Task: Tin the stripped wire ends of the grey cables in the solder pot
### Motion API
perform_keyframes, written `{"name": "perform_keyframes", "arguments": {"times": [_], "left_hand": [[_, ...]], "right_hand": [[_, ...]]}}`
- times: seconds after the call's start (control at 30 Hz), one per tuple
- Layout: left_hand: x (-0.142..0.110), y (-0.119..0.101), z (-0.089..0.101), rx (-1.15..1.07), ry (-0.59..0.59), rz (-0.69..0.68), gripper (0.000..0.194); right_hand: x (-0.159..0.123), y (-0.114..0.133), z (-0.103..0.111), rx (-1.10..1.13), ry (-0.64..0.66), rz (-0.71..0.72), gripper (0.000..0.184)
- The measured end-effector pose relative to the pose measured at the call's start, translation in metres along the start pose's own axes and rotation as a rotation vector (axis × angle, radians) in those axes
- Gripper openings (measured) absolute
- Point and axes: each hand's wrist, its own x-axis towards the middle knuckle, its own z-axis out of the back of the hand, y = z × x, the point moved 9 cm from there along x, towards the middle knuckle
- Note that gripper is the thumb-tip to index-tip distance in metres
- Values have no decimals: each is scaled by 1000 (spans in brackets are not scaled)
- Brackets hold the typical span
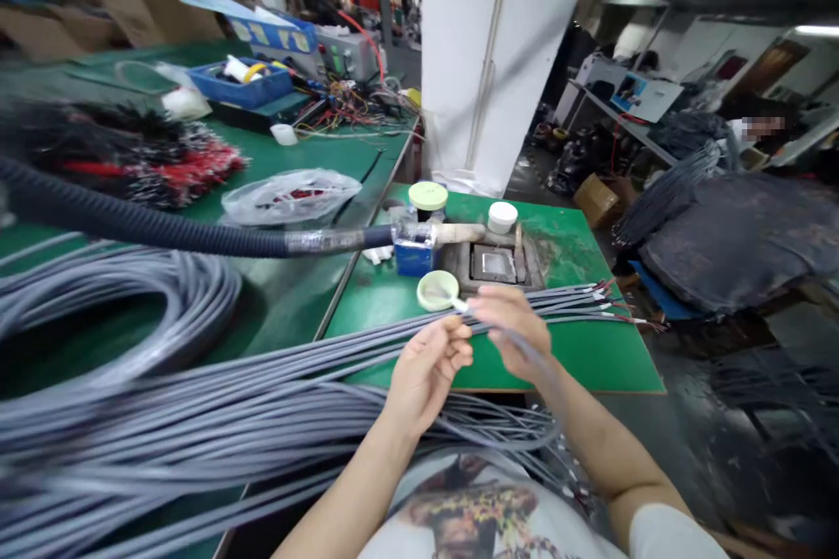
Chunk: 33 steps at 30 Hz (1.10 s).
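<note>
My white printed T-shirt (472, 515). My right hand (515, 327): part-closed around one thin grey cable (532, 353), its white end (459, 305) left free near a round pale-green dish (423, 300). My left hand (426, 367): loosely curled; any grip, I cannot tell. Grey cable bundle (354, 349): across the green surface (609, 358), ends at its right edge, seemingly for order.

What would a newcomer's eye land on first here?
First, the mass of gray cables sweeping across the lower left. Above them, a thick dark hose reaches in from the left edge toward a blue box. Near center, the right hand holds one cable, its white tip beside a pale green dish.
</note>
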Motion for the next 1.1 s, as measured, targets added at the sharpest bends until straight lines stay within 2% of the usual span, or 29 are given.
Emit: {"name": "perform_keyframes", "arguments": {"times": [0.1, 0.17, 0.23, 0.33, 0.47, 0.6, 0.87, 1.1], "left_hand": [[-4, -8, 15, 391, -45, -87, 24], [-2, -9, 20, 676, -32, -136, 20], [2, -6, 21, 910, 22, -170, 19], [10, 3, 23, 1111, 85, -189, 21], [15, 8, 26, 1191, 125, -217, 22], [17, 7, 28, 1164, 122, -214, 22], [18, 4, 27, 1129, 138, -205, 22], [18, 3, 27, 1116, 131, -209, 21]], "right_hand": [[11, -36, 15, -36, -112, -250, 24], [15, -61, 16, -73, -130, -366, 22], [17, -84, 7, -93, -102, -438, 21], [16, -109, -13, -99, -40, -487, 24], [19, -126, -34, -137, 31, -489, 28], [26, -132, -46, -209, 85, -467, 31], [48, -114, -64, -412, 248, -304, 26], [55, -111, -83, -438, 355, -230, 23]]}}
